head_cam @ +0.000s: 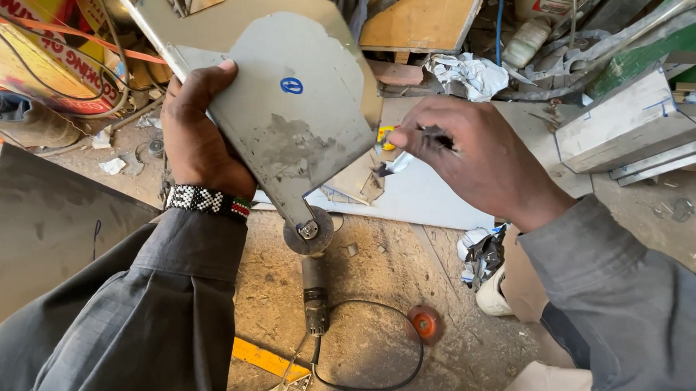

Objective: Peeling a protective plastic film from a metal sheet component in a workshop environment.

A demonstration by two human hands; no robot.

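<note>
Fingers of the left hand (pixel 196 136) are curled round the edge of a grey metal plate (pixel 290 97), thumb pressed on its face, holding it up tilted over the floor; a beaded band sits on that wrist. At far left a dark sheet (pixel 37 227) lies flat, and behind it are a yellow printed sack (pixel 23 36) and loose wires. Below the plate's lower tip an angle grinder (pixel 312 265) lies on the dusty concrete floor (pixel 375 276), its black cord (pixel 386 372) looping past an orange disc (pixel 424 325); a yellow strip (pixel 264 358) lies near the bottom edge. Right of the plate, the right hand (pixel 477 159) hovers just beside it, fingertips pinched on a small dark marker (pixel 438 138). Under it a pale sheet (pixel 419 195) rests on the floor. Farther right are crumpled paper (pixel 469 73), metal channels (pixel 637 127) and a green frame (pixel 674 38), with wooden boards (pixel 421 17) at the back
</note>
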